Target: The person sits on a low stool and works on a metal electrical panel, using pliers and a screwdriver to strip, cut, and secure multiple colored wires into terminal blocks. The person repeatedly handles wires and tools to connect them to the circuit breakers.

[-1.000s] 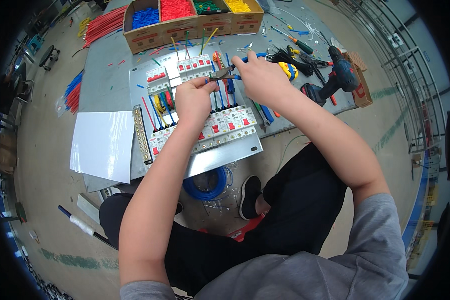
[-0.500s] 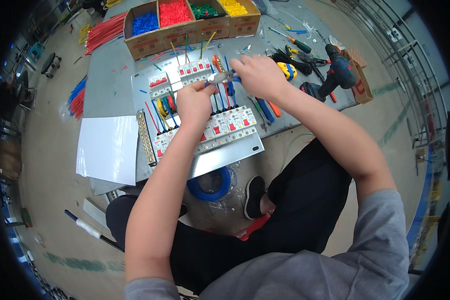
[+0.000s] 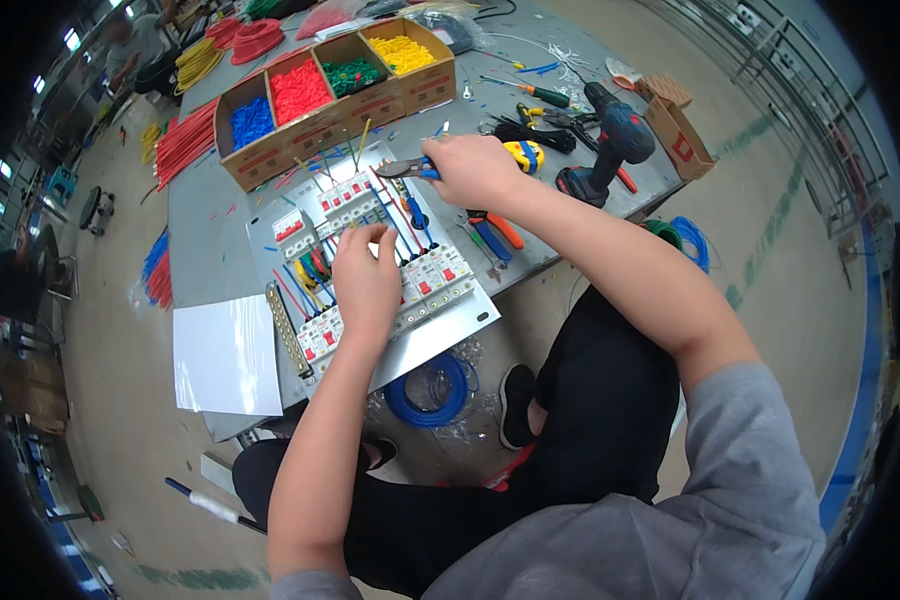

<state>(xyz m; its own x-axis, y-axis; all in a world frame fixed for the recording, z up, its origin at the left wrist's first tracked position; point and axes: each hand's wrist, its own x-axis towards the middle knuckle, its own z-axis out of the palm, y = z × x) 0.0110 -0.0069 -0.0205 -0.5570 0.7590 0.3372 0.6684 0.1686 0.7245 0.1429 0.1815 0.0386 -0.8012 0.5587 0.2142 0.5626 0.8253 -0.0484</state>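
In my right hand is a pair of pliers with grey jaws and blue handles, the jaws pointing left over the far right of the panel. My left hand hovers above the middle of the metal mounting panel, thumb and finger curled together; anything small between them cannot be made out. A front row of white circuit breakers with red switches lies partly behind that hand. Farther back sit more breakers and a small breaker. Coloured wires join the rows.
A cardboard box of blue, red, green and yellow caps stands behind the panel. To the right lie a cordless drill, a yellow tape measure, a screwdriver and orange-and-blue-handled tools. White sheet at left; blue wire coil below.
My right hand has moved left with the pliers. My left hand has come away from the jaws, down toward me over the panel. The whole view has shifted and turned.
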